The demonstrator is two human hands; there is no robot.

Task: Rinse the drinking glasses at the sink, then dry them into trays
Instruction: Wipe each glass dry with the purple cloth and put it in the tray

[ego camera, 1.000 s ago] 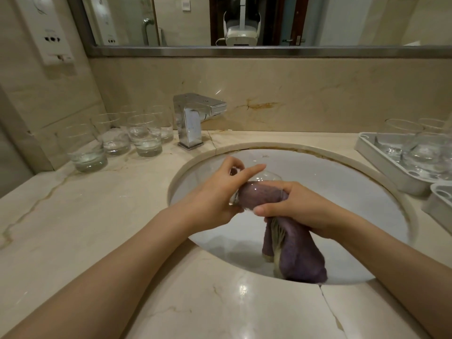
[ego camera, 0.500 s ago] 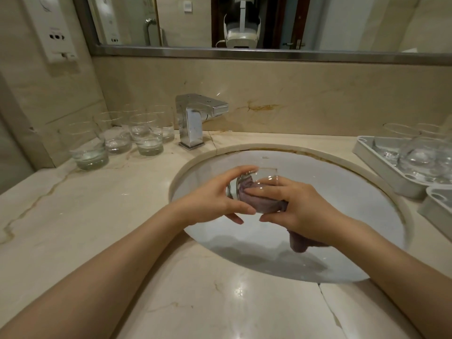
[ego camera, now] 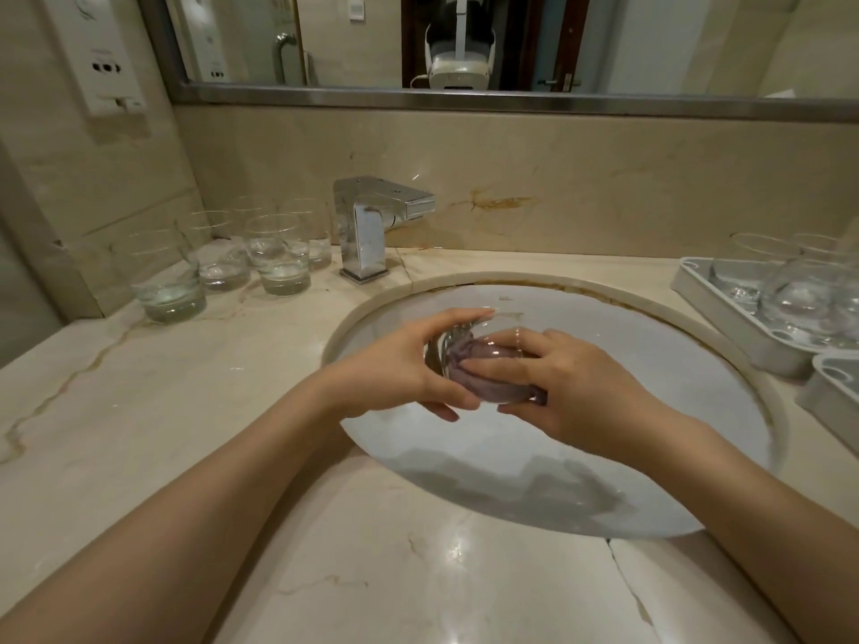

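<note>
Purple cloth (ego camera: pixel 469 364) in clear glass (ego camera: pixel 483 360); white sink (ego camera: pixel 604 346); beige veined marble counter (ego camera: pixel 186 411); chrome faucet (ego camera: pixel 372 225); grey trays (ego camera: pixel 725 318).

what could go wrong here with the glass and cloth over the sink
The glass is held in the air over the hard sink by the left hand alone; if wet, it could slip and break.

The right hand is pushing the purple cloth inside; pressing too hard might crack the thin wall.

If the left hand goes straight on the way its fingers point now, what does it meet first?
The left hand already grips the glass; straight beyond it probably comes the right hand.
</note>
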